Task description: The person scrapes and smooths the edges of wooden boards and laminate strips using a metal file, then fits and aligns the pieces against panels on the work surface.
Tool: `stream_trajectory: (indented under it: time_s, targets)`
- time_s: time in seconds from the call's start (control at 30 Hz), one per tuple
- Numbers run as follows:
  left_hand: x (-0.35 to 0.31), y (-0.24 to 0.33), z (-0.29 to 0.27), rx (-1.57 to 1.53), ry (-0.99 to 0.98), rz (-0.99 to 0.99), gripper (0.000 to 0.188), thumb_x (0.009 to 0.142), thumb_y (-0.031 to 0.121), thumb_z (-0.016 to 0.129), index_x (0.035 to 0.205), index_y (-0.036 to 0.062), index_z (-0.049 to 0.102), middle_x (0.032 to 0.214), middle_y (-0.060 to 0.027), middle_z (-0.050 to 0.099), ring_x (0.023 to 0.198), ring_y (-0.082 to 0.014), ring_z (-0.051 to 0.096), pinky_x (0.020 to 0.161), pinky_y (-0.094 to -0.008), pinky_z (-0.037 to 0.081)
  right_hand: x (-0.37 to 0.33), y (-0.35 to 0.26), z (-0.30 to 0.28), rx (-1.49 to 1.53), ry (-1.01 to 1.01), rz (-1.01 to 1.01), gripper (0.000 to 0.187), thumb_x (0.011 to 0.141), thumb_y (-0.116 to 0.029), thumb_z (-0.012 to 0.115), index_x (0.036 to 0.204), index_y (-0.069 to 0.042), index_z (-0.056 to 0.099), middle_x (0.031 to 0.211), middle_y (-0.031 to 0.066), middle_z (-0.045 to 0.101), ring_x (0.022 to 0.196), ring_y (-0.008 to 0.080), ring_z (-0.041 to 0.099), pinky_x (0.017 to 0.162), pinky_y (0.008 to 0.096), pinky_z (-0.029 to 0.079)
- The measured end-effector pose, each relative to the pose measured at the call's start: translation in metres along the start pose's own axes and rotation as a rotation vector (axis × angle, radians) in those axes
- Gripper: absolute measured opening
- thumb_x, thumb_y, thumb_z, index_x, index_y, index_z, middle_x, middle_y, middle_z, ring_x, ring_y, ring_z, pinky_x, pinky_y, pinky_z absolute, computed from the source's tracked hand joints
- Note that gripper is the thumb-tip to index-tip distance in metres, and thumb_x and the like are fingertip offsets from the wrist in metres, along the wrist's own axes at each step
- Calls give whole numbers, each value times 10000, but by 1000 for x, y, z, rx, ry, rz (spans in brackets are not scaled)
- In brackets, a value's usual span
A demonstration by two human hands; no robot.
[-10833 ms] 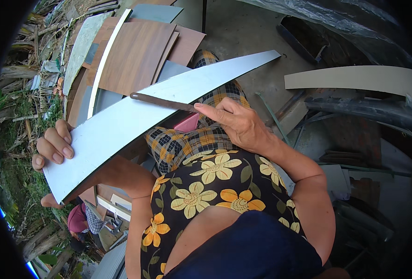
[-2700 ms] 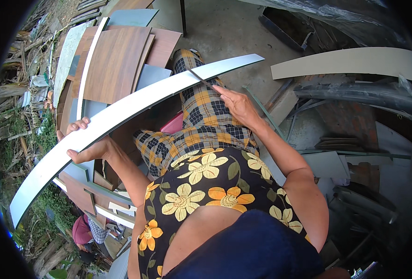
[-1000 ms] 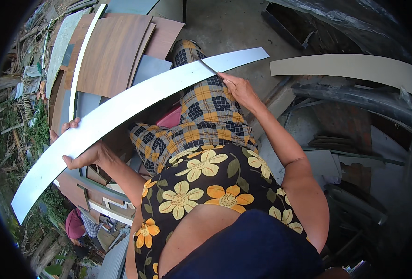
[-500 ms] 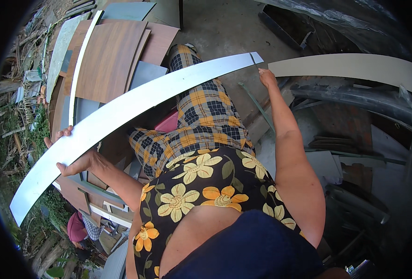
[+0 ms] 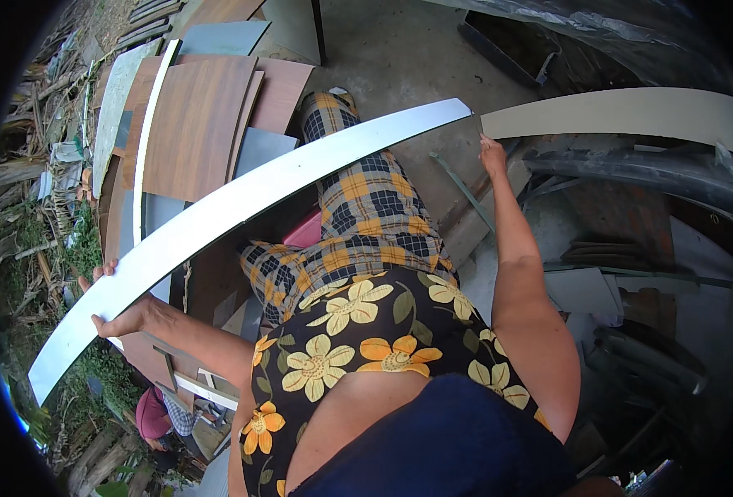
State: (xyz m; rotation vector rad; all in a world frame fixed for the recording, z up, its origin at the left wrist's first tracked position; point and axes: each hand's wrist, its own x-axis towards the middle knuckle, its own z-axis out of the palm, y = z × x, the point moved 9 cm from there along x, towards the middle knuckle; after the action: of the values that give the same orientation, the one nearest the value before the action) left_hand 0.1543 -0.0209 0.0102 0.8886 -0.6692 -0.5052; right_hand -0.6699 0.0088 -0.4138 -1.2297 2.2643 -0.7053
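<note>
Left hand (image 5: 130,316) grips the white strip (image 5: 275,176), right hand (image 5: 491,155) a thin tool (image 5: 479,125); I'd guess edge-smoothing, next needing steadiness.

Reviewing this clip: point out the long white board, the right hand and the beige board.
Long white board (image 5: 242,200): head view, middle of its white face.
Right hand (image 5: 492,156): head view, middle of the hand.
Beige board (image 5: 619,113): head view, middle of its broad face.
</note>
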Motion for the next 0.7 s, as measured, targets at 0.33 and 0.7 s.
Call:
stream_trajectory:
  time_s: [0.33, 0.7]
  targets:
    - [-2, 20, -17, 194, 130, -46, 646, 800, 462, 373, 1204, -41, 357, 866, -221, 466, 732, -322, 502, 698, -513, 459, -8, -94, 14, 122, -65, 111, 339, 972, -240, 503, 1261, -124, 635, 1153, 183, 668, 999, 334, 663, 890, 394, 498]
    - [4, 21, 4, 281, 213, -154, 470, 879, 406, 391, 1093, 15, 240, 955, -224, 404, 690, -276, 463, 680, -499, 456, -35, -163, 14, 168, -45, -125, 363, 980, -258, 504, 1306, -129, 597, 1217, 151, 643, 1098, 372, 612, 914, 407, 488]
